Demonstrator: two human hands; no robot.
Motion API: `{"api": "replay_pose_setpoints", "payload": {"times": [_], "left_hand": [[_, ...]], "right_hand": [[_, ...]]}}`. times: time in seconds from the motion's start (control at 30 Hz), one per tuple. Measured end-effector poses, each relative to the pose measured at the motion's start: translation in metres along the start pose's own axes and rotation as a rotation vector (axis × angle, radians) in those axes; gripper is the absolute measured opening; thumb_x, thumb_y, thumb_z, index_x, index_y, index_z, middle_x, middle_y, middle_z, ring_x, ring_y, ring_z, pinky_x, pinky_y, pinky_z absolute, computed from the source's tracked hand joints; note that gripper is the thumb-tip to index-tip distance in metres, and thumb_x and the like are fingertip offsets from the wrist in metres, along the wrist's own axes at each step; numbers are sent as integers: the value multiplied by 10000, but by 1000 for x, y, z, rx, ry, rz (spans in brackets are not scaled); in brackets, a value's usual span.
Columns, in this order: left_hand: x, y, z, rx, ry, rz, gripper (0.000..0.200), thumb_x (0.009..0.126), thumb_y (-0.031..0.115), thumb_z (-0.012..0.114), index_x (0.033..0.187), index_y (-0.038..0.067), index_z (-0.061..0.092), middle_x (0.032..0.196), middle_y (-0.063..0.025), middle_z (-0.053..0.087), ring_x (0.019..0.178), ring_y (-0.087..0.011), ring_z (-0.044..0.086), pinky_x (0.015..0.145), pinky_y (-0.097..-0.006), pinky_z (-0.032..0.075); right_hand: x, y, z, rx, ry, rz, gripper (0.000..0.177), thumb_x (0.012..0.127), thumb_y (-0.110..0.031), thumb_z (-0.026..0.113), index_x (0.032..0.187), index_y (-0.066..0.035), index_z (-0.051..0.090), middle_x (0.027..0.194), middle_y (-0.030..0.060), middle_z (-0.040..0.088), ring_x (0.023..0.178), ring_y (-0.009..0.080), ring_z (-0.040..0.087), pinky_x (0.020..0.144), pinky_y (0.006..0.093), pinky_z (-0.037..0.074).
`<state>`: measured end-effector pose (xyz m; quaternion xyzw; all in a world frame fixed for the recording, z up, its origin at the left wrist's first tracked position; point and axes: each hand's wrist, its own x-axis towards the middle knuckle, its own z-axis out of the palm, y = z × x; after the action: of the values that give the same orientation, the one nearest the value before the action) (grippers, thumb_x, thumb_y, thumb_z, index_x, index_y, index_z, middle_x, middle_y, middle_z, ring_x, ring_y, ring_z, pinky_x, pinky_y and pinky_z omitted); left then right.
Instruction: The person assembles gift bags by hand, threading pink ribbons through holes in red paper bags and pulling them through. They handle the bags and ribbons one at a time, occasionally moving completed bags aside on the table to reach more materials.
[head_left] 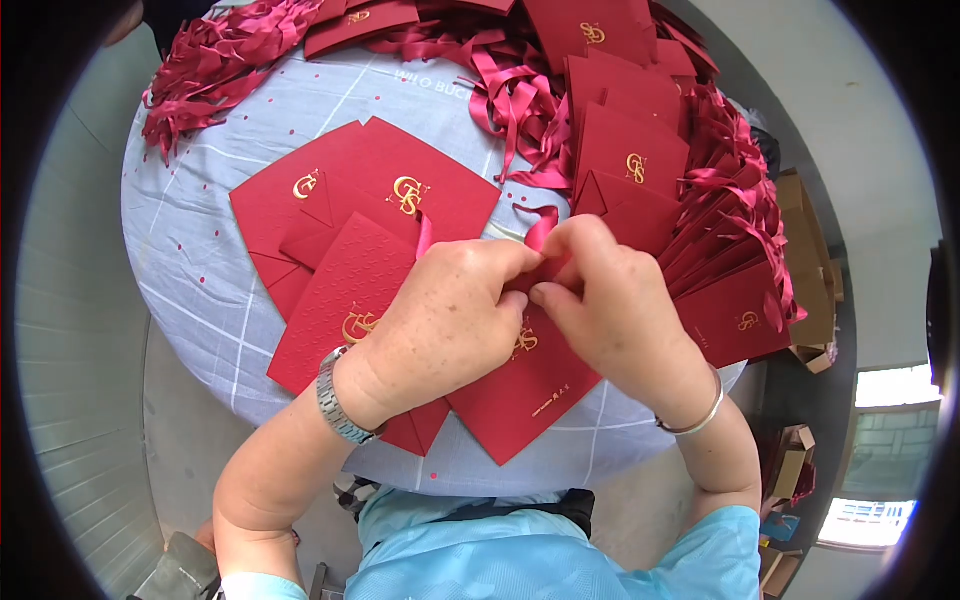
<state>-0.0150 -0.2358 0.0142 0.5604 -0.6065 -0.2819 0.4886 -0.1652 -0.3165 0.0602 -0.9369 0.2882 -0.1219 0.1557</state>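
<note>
Thumb and fingers of my left hand (pixel 440 325) are pinched together near the top of a red paper bag (pixel 530 410) with a gold monogram. My right hand (pixel 625 305) pinches close beside them. A shiny dark-pink ribbon (pixel 543 228) curls up between the hands and runs into the fingertips; the exact grip is hidden behind the fingers. Another bit of ribbon (pixel 425 238) shows behind my left hand. Under and beside my left wrist lies an embossed red bag (pixel 335 290), over more flat red bags (pixel 440 175).
Stacked red bags (pixel 630 150) with ribbon handles line the table's right side. Loose ribbons (pixel 520 105) and a ribboned heap (pixel 215 75) lie at the back. A pale checked cloth (pixel 190 270) covers the round table. Cardboard boxes (pixel 805 270) stand at right.
</note>
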Motion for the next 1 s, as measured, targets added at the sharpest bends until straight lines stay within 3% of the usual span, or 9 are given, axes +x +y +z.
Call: {"api": "replay_pose_setpoints", "payload": {"times": [0.2, 0.3, 0.47, 0.53, 0.63, 0.7, 0.8, 0.9, 1.0], "left_hand": [[-1, 10, -8, -63, -80, -63, 208, 853, -8, 623, 1050, -54, 672, 898, -159, 710, 805, -180, 688, 722, -301, 537], [4, 28, -23, -106, -135, -204, 200, 869, -4, 599, 1049, -47, 674, 888, -153, 706, 804, -181, 684, 727, -293, 531], [28, 18, -31, 14, -247, -119, 160, 905, -8, 564, 1014, -35, 677, 877, -106, 703, 805, -130, 670, 728, -272, 527], [39, 27, -34, -264, -364, -480, 130, 904, -20, 569, 980, -29, 675, 893, -75, 708, 801, -101, 659, 740, -257, 526], [37, 21, -24, -199, -317, -187, 106, 861, -41, 629, 957, -29, 670, 861, -56, 713, 787, -90, 655, 721, -248, 531], [38, 18, -18, -219, -304, -211, 110, 844, -42, 645, 948, -25, 678, 850, -53, 715, 799, -81, 652, 719, -246, 531], [40, 18, -16, -88, -328, -196, 128, 819, -41, 653, 937, -7, 688, 844, -90, 715, 788, -129, 675, 717, -268, 534], [36, 3, -7, 26, -303, 125, 169, 789, -30, 650, 943, 22, 696, 792, -165, 656, 740, -305, 658, 659, -347, 523], [36, -1, -10, 82, -327, 247, 169, 790, -37, 640, 936, 22, 702, 745, -154, 631, 717, -308, 645, 631, -359, 511]], "right_hand": [[-1, 5, -12, 281, -144, 56, 271, 780, -103, 726, 977, -12, 564, 774, 184, 661, 739, 365, 671, 638, 420, 526], [-11, 6, -8, 144, -54, 53, 309, 780, -154, 756, 983, -27, 561, 791, 158, 660, 722, 337, 672, 622, 416, 525], [-22, -1, -13, 141, 20, -16, 379, 766, -164, 772, 1027, -31, 531, 836, 139, 660, 730, 318, 674, 619, 405, 528], [-22, 2, -13, 186, 34, 1, 376, 767, -156, 770, 1025, -28, 528, 832, 139, 660, 731, 317, 674, 620, 403, 529], [-25, 11, -7, 196, 40, 14, 376, 762, -139, 770, 1022, -30, 522, 828, 135, 661, 721, 316, 674, 616, 399, 531], [-27, 14, 0, 248, 58, 41, 366, 753, -123, 771, 1009, -35, 525, 821, 131, 661, 708, 306, 673, 601, 385, 531], [-30, 14, 1, 294, 143, 21, 344, 741, -110, 774, 979, -36, 536, 815, 120, 663, 695, 289, 673, 584, 367, 529], [-33, 13, 3, 233, 165, 1, 315, 740, -100, 773, 954, -41, 550, 816, 104, 666, 700, 266, 680, 581, 350, 530], [-32, 14, 0, 249, 157, -72, 315, 733, -101, 777, 959, -53, 563, 817, 93, 670, 708, 249, 689, 585, 343, 534]]}}
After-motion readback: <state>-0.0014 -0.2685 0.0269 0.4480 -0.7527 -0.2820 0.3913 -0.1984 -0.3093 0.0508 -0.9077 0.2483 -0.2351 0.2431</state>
